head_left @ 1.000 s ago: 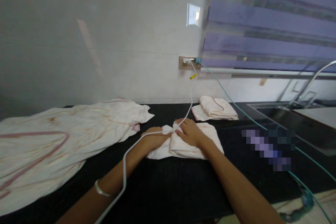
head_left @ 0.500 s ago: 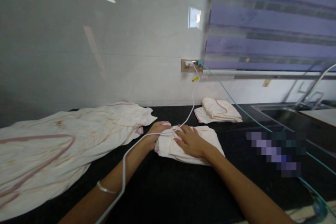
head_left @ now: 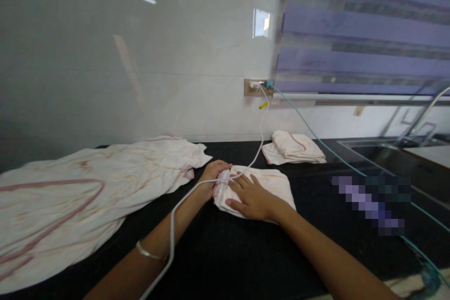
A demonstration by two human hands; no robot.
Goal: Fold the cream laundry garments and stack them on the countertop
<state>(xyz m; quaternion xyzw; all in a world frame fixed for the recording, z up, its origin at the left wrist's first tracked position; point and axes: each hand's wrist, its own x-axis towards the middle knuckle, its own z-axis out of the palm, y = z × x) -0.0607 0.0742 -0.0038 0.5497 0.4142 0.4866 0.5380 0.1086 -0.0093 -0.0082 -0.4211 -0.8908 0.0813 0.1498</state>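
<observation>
- The white folded cloth [head_left: 276, 180] lies on the black desk [head_left: 225, 262], in front of the person and under the hands.
- The right hand [head_left: 253, 197] rests palm down on top of it, fingers spread, grasping nothing.
- The left hand [head_left: 210, 179] is against the cloth's left edge, fingers slightly bent; whether it pinches the fabric, I cannot tell.
- A white cable [head_left: 172, 225] runs from the wall socket [head_left: 258, 89] across the view, passing in front of the left forearm.
- A large crumpled cloth [head_left: 133, 168] with pinkish trim spreads over the desk to the left.
- A second folded cloth [head_left: 297, 147] sits near the wall, behind and right of the first.
</observation>
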